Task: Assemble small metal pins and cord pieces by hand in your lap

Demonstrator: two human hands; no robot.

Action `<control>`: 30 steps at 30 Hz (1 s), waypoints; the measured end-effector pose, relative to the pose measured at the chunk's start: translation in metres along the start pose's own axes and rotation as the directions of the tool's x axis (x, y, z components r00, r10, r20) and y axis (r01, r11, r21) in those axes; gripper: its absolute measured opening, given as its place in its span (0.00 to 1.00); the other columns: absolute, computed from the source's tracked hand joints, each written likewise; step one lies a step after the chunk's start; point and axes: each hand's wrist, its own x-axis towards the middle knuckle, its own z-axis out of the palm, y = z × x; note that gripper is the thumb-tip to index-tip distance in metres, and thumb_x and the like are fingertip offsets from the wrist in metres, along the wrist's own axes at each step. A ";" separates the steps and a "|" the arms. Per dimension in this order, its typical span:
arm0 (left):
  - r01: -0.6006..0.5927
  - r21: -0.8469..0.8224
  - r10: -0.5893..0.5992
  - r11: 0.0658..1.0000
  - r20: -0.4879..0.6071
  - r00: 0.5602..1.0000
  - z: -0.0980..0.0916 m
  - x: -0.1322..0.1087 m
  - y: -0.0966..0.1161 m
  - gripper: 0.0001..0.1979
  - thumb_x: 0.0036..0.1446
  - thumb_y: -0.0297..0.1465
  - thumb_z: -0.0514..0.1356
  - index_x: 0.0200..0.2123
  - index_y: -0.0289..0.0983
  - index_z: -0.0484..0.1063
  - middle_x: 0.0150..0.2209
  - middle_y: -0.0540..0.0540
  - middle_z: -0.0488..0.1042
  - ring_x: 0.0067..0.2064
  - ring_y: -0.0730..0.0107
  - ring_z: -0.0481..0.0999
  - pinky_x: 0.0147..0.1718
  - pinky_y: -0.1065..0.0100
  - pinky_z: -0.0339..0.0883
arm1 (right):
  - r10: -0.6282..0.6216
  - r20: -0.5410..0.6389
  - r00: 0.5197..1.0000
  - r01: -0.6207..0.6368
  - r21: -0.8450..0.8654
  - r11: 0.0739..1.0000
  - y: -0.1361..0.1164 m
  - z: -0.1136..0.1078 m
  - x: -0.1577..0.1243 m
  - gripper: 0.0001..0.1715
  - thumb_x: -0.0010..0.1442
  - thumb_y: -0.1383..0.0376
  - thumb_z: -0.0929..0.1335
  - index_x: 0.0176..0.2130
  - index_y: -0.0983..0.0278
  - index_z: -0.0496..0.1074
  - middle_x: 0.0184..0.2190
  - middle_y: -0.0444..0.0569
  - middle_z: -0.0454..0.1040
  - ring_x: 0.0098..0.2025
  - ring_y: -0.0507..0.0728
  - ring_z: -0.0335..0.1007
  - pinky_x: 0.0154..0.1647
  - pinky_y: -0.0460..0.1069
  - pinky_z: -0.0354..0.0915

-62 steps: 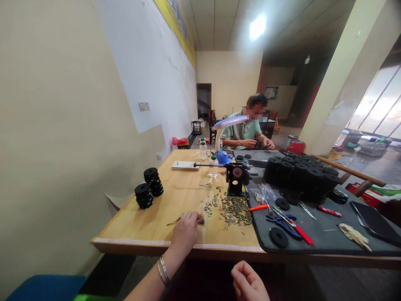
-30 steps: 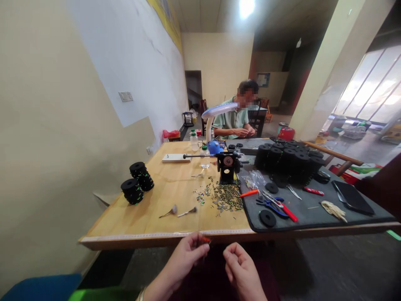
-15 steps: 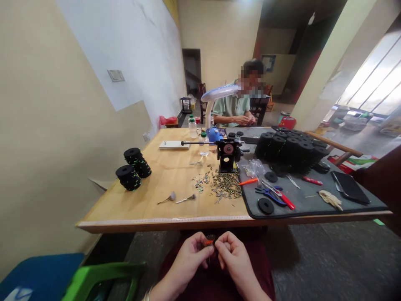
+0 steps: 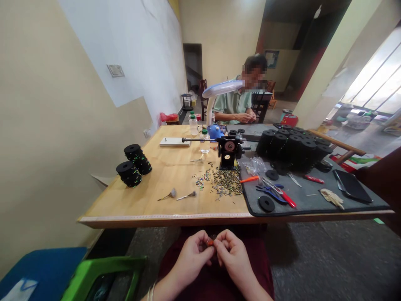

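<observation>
Below the table's front edge, over dark red clothing, my left hand [image 4: 194, 253] and my right hand [image 4: 232, 253] meet fingertip to fingertip. A small orange piece [image 4: 210, 242] shows between them, pinched by thumbs and forefingers of both hands. Its kind is too small to make out, and the fingers cover most of it. Something dark just behind it is also partly hidden. On the table, nearest the hands, lie two thin-stemmed pieces with grey tufted ends [image 4: 187, 195]. Beyond them is a scattered heap of small metallic pieces [image 4: 226, 182].
A black hand-cranked winder [image 4: 228, 154] stands behind the heap. On the grey mat [image 4: 300, 200] lie pliers [image 4: 272, 194], tweezers and black foam spools [image 4: 283, 144]. More spools [image 4: 128, 173] stand at left. A co-worker [image 4: 233, 106] sits across, behind a desk lamp [image 4: 223, 88]. A green stool [image 4: 103, 265] is lower left.
The dark round shape behind the orange piece shows less now. Both hands stay together with only slight finger movement. The view has shifted slightly.
</observation>
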 end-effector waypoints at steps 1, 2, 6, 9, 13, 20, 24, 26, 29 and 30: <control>0.002 -0.005 -0.002 1.000 -0.001 1.000 0.001 0.000 0.001 0.15 0.43 0.33 0.68 0.22 0.37 0.62 0.20 0.55 0.65 0.21 0.76 0.67 0.19 0.74 0.65 | 0.004 -0.002 1.000 -0.004 0.003 1.000 0.000 0.000 0.000 0.22 0.53 0.48 0.69 0.26 0.63 0.63 0.11 0.34 0.59 0.13 0.45 0.50 0.15 0.42 0.47; 0.005 -0.016 -0.005 1.000 -0.001 1.000 0.001 0.000 0.001 0.15 0.43 0.33 0.68 0.21 0.37 0.62 0.20 0.55 0.65 0.21 0.76 0.67 0.19 0.74 0.64 | 0.007 -0.005 1.000 -0.007 0.009 1.000 0.000 0.000 0.000 0.22 0.52 0.48 0.69 0.26 0.63 0.63 0.11 0.34 0.59 0.13 0.45 0.50 0.15 0.42 0.47; 0.054 -0.150 -0.054 0.987 0.005 0.999 0.001 0.000 0.002 0.15 0.43 0.33 0.69 0.25 0.36 0.64 0.22 0.54 0.68 0.23 0.75 0.70 0.23 0.74 0.65 | 0.039 -0.030 0.999 -0.037 0.059 0.998 -0.001 0.001 0.002 0.24 0.50 0.46 0.70 0.25 0.63 0.62 0.10 0.33 0.58 0.12 0.45 0.48 0.15 0.42 0.45; 0.149 -0.271 -0.139 0.951 0.055 0.989 0.001 -0.002 0.005 0.16 0.42 0.33 0.70 0.31 0.36 0.67 0.25 0.53 0.71 0.26 0.75 0.72 0.27 0.73 0.65 | 0.058 -0.032 0.998 -0.055 0.092 0.994 -0.001 0.001 0.002 0.25 0.49 0.45 0.70 0.25 0.63 0.62 0.10 0.33 0.57 0.13 0.45 0.47 0.15 0.42 0.44; 0.204 -0.314 -0.175 0.927 0.118 0.977 0.001 -0.002 0.006 0.14 0.44 0.34 0.69 0.28 0.34 0.68 0.25 0.51 0.72 0.28 0.73 0.73 0.30 0.71 0.66 | 0.063 -0.022 0.998 -0.060 0.107 0.992 0.000 0.001 0.002 0.26 0.49 0.45 0.70 0.26 0.63 0.62 0.10 0.33 0.57 0.13 0.45 0.46 0.15 0.42 0.44; 0.171 -0.343 -0.154 0.924 0.077 0.985 -0.001 0.002 0.002 0.14 0.44 0.34 0.70 0.25 0.34 0.68 0.24 0.51 0.70 0.27 0.74 0.70 0.29 0.72 0.65 | 0.078 -0.015 0.997 -0.076 0.130 0.989 0.002 -0.001 0.002 0.27 0.48 0.44 0.70 0.26 0.63 0.63 0.10 0.34 0.59 0.13 0.45 0.47 0.15 0.42 0.42; 0.151 -0.332 -0.146 0.931 0.039 0.988 -0.001 0.003 0.002 0.14 0.44 0.35 0.69 0.26 0.35 0.68 0.24 0.52 0.69 0.27 0.75 0.69 0.28 0.72 0.64 | 0.075 -0.018 0.997 -0.072 0.122 0.990 0.000 0.000 0.000 0.26 0.48 0.44 0.70 0.25 0.63 0.63 0.11 0.34 0.59 0.13 0.45 0.47 0.15 0.42 0.42; 0.133 -0.314 -0.138 0.940 0.007 0.990 -0.001 0.003 0.002 0.14 0.43 0.35 0.69 0.26 0.35 0.68 0.24 0.53 0.68 0.27 0.75 0.68 0.28 0.72 0.64 | 0.079 -0.013 0.997 -0.077 0.110 0.991 -0.002 0.000 -0.001 0.25 0.49 0.45 0.70 0.24 0.63 0.62 0.10 0.34 0.58 0.13 0.45 0.47 0.16 0.42 0.42; 0.109 -0.286 -0.120 0.952 -0.021 0.993 -0.002 0.004 0.001 0.14 0.43 0.35 0.69 0.26 0.35 0.68 0.23 0.53 0.68 0.26 0.75 0.68 0.28 0.72 0.63 | 0.112 0.006 0.994 -0.112 0.099 0.989 -0.003 0.000 -0.003 0.25 0.49 0.46 0.70 0.23 0.62 0.62 0.09 0.34 0.59 0.12 0.45 0.45 0.16 0.43 0.41; 0.106 -0.282 -0.116 0.953 -0.020 0.993 -0.002 0.004 0.000 0.14 0.44 0.36 0.69 0.26 0.35 0.68 0.23 0.53 0.68 0.26 0.75 0.68 0.28 0.72 0.63 | 0.125 0.013 0.992 -0.126 0.099 0.987 -0.003 0.000 -0.003 0.25 0.49 0.46 0.70 0.23 0.62 0.62 0.09 0.34 0.59 0.12 0.45 0.44 0.15 0.43 0.41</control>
